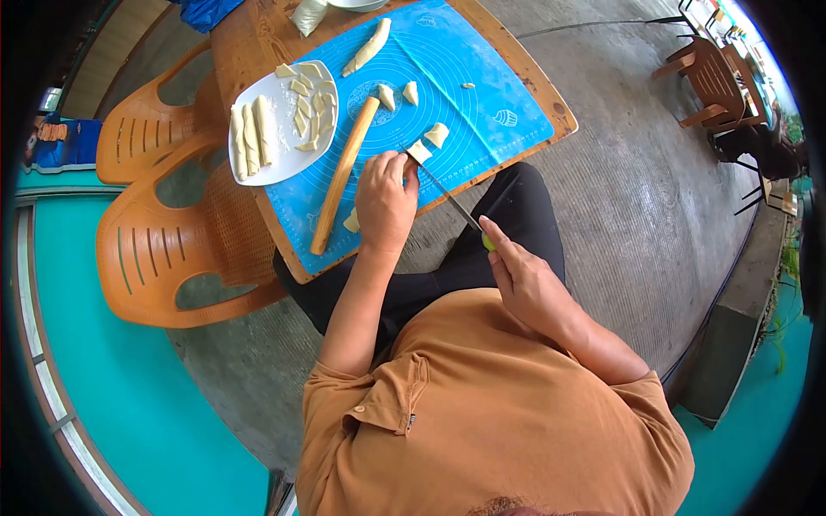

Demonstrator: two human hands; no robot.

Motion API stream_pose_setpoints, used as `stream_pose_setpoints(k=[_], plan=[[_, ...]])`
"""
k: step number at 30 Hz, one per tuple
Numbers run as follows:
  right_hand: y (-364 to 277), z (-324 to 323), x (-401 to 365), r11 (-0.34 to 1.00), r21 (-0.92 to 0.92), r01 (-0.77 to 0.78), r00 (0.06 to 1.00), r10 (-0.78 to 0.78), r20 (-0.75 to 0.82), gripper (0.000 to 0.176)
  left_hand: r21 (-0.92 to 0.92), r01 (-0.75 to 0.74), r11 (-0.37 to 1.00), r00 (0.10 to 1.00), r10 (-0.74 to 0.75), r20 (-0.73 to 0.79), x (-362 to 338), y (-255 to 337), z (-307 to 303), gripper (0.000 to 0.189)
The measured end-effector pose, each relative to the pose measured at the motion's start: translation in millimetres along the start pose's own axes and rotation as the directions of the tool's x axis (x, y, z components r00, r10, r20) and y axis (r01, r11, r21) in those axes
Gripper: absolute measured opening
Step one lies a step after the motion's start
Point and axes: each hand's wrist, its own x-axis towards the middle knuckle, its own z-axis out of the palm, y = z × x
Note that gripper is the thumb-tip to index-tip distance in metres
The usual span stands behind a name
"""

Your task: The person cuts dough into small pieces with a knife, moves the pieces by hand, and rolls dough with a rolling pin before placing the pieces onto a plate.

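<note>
My right hand (pixel 533 288) grips a knife (pixel 452 199) by its green handle, the blade reaching up and left over the mat's near edge. At the blade's tip lies a pale piece of dough (pixel 419 152). My left hand (pixel 387 199) is closed over a dough roll (pixel 351 222), whose end shows to the left of the wrist; the fingers hide its middle. A cut dough piece (pixel 437 134) sits just beyond the blade. Left of my left hand, a wooden rolling pin (pixel 344 176) lies slantwise on the blue mat (pixel 482 82).
A white plate (pixel 274 176) holds several dough rolls and cut pieces. Farther up the mat are another dough roll (pixel 367 47) and two small pieces (pixel 387 96). A plastic bag (pixel 309 15) rests at the wooden table's far edge. Orange chairs (pixel 185 236) stand on the left.
</note>
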Motion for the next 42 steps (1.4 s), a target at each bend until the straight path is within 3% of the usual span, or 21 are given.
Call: stream_pose_setpoints(k=[15, 17, 20, 24, 29, 35, 42], plan=[[15, 20, 5, 0.993, -0.097, 0.072, 0.994, -0.080, -0.079, 0.060, 0.018, -0.024, 1.000, 0.999, 0.024, -0.021, 1, -3, 2, 0.014], [11, 15, 5, 0.972, -0.233, -0.004, 1.000, 0.004, 0.001, 0.062, 0.021, -0.022, 1.000, 0.999, 0.023, -0.036, 0, -3, 5, 0.013], [14, 11, 5, 0.944, -0.329, 0.013, 1.000, -0.008, 0.018, 0.064, 0.027, 0.000, 1.000, 0.999, 0.001, -0.034, -1, -6, 5, 0.012], [15, 3, 7, 0.956, -0.293, 0.030, 1.000, -0.030, 0.006, 0.064, 0.003, -0.011, 1.000, 0.999, 0.011, -0.040, -2, -4, 3, 0.011], [23, 0, 8, 0.992, -0.109, 0.070, 0.997, -0.072, -0.018, 0.059, 0.010, -0.009, 1.000, 0.999, 0.010, -0.039, -1, -4, 4, 0.011], [24, 2, 8, 1.000, -0.015, 0.027, 1.000, -0.027, 0.000, 0.058, 0.005, -0.011, 1.000, 0.999, 0.011, -0.031, -1, -4, 3, 0.011], [12, -4, 5, 0.998, -0.017, 0.061, 0.998, -0.061, -0.012, 0.058, 0.046, 0.001, 0.999, 1.000, -0.002, 0.024, -2, -4, 0, 0.023]])
